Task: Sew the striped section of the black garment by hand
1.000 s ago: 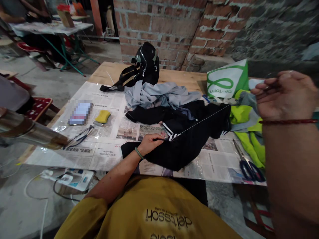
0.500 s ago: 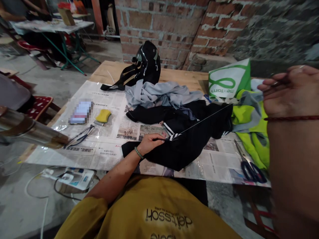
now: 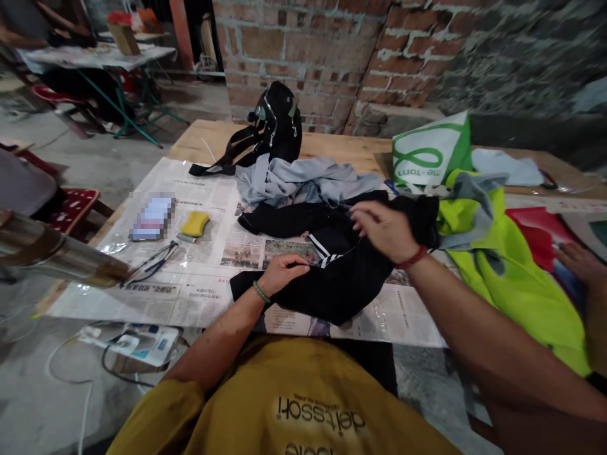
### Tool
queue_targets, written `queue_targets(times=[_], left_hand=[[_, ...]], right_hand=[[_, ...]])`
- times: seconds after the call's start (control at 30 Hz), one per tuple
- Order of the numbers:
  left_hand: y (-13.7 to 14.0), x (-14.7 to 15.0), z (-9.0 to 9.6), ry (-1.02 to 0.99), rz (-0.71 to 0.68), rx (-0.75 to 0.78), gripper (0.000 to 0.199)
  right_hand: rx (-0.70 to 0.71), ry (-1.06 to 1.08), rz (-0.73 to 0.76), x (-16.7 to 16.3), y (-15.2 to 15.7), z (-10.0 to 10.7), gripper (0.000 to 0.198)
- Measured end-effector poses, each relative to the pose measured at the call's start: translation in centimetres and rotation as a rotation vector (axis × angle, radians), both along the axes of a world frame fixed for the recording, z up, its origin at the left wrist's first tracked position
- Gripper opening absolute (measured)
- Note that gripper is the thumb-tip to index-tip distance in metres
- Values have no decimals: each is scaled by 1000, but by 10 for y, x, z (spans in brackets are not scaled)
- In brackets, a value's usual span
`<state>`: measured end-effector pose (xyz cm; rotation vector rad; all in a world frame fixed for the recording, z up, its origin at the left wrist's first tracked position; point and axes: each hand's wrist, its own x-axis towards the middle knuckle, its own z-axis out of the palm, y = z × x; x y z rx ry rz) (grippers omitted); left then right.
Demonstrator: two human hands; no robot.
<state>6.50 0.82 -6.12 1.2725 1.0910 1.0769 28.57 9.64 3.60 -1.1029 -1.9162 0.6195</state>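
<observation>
Black cloth with white stripes, a garment (image 3: 341, 294), lies bunched across the newspaper in front of me. My left hand (image 3: 283, 273) pinches its edge beside the stripes, thumb and forefinger together. Over the garment's right part is my right hand (image 3: 386, 230), its thumb and fingertips drawn together. A fine pale thread (image 3: 351, 250) runs faintly between the stripes and that hand. Whether a needle is in its fingertips is too small to see. Behind the black garment lies crumpled grey cloth (image 3: 308, 180).
Newspaper under clear plastic covers the wooden table (image 3: 332, 136). On it are a phone (image 3: 152, 218), yellow sponge (image 3: 195, 224), black bag (image 3: 279, 123), green-white bag (image 3: 429, 151) and fluorescent vest (image 3: 526, 297). A metal flask (image 3: 61, 249) stands left; another person's hand (image 3: 581, 262) is at right.
My right hand has come down and left from the upper right to the garment. The thread, taut before, has slackened. My left hand keeps its place, and my right forearm now covers the scissors.
</observation>
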Motion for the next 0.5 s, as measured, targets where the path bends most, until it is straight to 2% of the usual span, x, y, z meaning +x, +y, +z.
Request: queue_targets(times=[0.1,0.2,0.3,0.5], left_hand=[[0,0,1,-5,4,-13,17],[1,1,1,-6,15,-7,16],[2,1,1,-17,23,-9,16],[2,2,-1,-37,29,-6,14]], right_hand=[[120,-330,256,-20,-15,-28,16],[136,-499,344,-29,-19,-45,23],[131,-569,399,-31,-19,-50,25],[109,-530,509,-27,-23,-48,27]])
